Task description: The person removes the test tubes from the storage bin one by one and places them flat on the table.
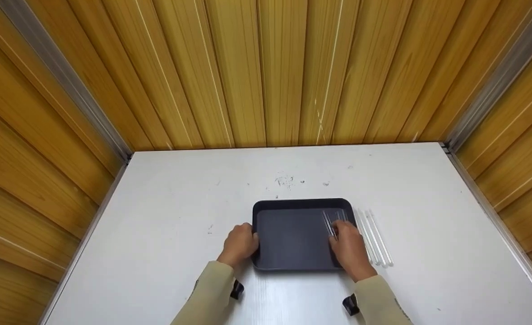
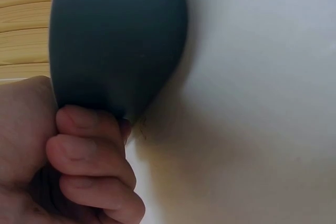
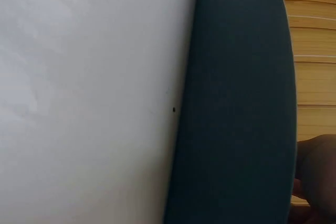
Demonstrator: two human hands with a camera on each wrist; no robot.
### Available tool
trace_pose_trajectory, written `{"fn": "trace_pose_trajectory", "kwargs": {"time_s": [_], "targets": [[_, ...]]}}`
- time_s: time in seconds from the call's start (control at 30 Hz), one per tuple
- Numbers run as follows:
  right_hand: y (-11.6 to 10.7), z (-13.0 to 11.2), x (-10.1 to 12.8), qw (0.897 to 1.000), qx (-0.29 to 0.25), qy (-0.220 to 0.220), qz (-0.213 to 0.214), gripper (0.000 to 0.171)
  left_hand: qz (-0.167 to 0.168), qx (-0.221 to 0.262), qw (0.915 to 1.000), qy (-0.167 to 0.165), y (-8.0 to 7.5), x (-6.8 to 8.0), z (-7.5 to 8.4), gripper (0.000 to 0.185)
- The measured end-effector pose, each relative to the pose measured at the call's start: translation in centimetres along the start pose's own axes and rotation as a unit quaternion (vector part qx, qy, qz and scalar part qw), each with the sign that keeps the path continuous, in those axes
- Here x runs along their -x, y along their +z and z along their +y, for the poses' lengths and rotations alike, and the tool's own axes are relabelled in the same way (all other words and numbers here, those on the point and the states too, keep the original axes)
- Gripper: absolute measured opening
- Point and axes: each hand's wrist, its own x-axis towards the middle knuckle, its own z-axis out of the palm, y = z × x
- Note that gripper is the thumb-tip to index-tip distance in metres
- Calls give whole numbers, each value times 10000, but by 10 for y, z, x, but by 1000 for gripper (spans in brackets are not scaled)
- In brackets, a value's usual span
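Observation:
A dark grey rectangular tray (image 1: 293, 239) lies on the white table. My left hand (image 1: 240, 243) grips its left side, thumb over the rim; in the left wrist view the curled fingers (image 2: 94, 156) press against the tray's outer wall (image 2: 118, 40). Over the tray's right part, my right hand (image 1: 350, 246) pinches a slim clear tube (image 1: 327, 221) between thumb and fingers. More clear tubing shows just beyond its fingertips, partly hidden by the hand. In the right wrist view the tray wall (image 3: 236, 98) covers most of that hand, and the tubes are out of sight.
Several clear tubes (image 1: 376, 239) lie side by side on the table, close to the tray's right edge. Small dark marks (image 1: 285, 181) spot the white tabletop (image 1: 180, 203) behind the tray. Wood-patterned walls (image 1: 279, 72) enclose the back and both sides.

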Motion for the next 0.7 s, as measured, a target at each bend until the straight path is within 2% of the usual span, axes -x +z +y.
{"fn": "trace_pose_trajectory", "kwargs": {"time_s": [0.23, 0.7], "targets": [[4, 3, 0, 9999, -28, -120, 4, 23, -68, 63, 9999, -54, 0, -1, 1, 20], [10, -4, 0, 9998, 101, -97, -144, 30, -95, 68, 9999, -106, -1, -1, 0, 22]]}}
